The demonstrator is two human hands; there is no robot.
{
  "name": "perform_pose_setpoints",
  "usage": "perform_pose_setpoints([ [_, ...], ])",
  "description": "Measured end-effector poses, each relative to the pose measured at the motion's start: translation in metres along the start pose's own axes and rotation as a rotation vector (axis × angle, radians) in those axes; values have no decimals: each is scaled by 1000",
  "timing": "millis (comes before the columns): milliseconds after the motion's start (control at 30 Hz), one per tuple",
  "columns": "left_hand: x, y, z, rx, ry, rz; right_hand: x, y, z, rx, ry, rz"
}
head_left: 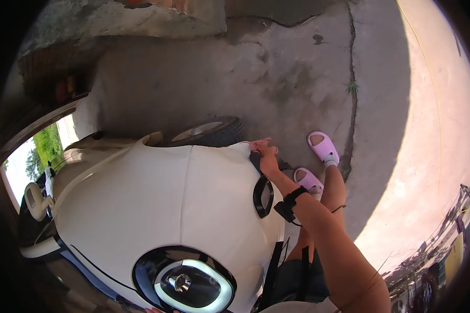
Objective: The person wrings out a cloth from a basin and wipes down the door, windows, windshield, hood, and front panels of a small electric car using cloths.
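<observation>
A white car (136, 193) fills the left and middle of the view. At the edge of its bumper, close to the front wheel (224, 131), is my right hand (265, 155). The fingers are bent against the bumper's edge, with a small pinkish patch at their tips; whether this is a cloth or skin is unclear. Beside that hand, a black oval trim ring (263, 197) sits in the bumper. A black strap with a small box (285, 208) is around my right wrist. Only fingertips of my left hand (154, 311) show at the bottom edge, below the lit oval headlight (193, 284).
My feet in pink slides (322, 146) stand on the concrete floor (297, 68), near a long crack (353, 57). A side mirror (36, 202) juts out at the far left. A rough wall (188, 21) rises at the top. Sunlit ground lies on the right.
</observation>
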State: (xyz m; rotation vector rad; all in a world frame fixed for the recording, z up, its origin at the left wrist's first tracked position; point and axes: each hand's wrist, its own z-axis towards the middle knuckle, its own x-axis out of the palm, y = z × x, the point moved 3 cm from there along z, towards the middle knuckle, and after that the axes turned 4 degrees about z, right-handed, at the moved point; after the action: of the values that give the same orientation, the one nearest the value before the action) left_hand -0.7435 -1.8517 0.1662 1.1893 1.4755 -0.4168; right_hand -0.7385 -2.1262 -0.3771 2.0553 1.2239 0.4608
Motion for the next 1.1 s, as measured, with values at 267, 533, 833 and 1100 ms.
perform_pose_setpoints([
  [267, -9, 3, 11, -13, 56, 24, 14, -37, 38, -249, -25, 420],
  [533, -7, 2, 12, -29, 36, 28, 24, 71, -109, -462, -304, 227],
  [833, -2, 5, 19, -6, 2, 46, 17, 36, -129, -404, -208, 278],
  [1100, 3, 8, 17, 1, -55, 30, 67, -94, -207, -27, -60, 783],
])
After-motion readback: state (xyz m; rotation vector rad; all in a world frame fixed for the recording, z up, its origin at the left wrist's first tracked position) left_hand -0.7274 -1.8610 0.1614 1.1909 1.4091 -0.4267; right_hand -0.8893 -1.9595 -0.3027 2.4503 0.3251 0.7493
